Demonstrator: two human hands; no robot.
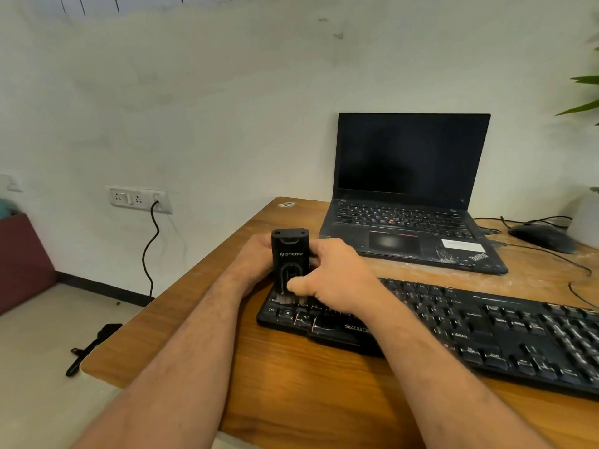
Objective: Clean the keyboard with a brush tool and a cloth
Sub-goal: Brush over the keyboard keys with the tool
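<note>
Both grips clasp the brush tool (289,264), left hand (256,259) behind, right hand (337,275) in front. Counter (291,377), frame centre; keyboard (470,332) lower right, bristles on its left keys. Risk: hard pressure could pop keycaps.

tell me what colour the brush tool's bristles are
Pale grey-white bristles under the black brush tool, seen in the head view.

Wall (227,92): pale, off-white, scuffed in places.
Socket plate (138,198): on wall, left of bench; black cable (151,251) plugged in, hanging to floor.
Floor (39,367): light, dark skirting along wall.
Bench (308,384): brown wood grain, rounded corner.
Far left: maroon seat (22,260).
Right edge: green plant leaves (583,95).
</note>
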